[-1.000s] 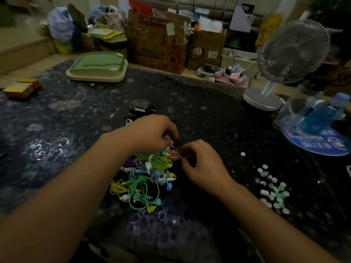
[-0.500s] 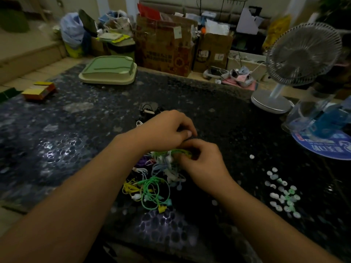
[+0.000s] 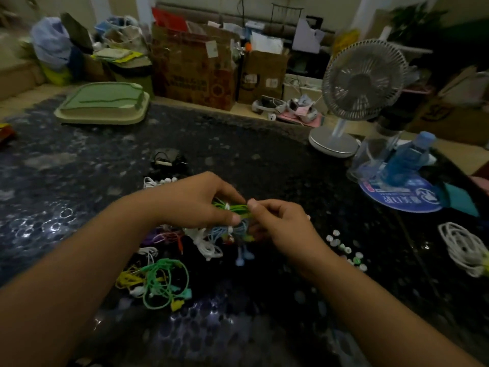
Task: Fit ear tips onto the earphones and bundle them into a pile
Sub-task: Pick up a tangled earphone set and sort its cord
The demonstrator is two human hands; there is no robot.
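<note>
Above a dark speckled table (image 3: pixel 264 160), two hands meet: the left hand (image 3: pixel 195 200) grips a green earphone bundle (image 3: pixel 235 208), the right hand (image 3: pixel 280 223) pinches its end. Below lie tangled coloured earphones (image 3: pixel 164 279); roughly ten loose ear tips (image 3: pixel 344 250), blurred, sit right.

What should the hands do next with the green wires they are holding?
Probably set them down with the rest. Both the left hand and the right hand pinch the green earphone bundle above the colourful earphone pile.
</note>
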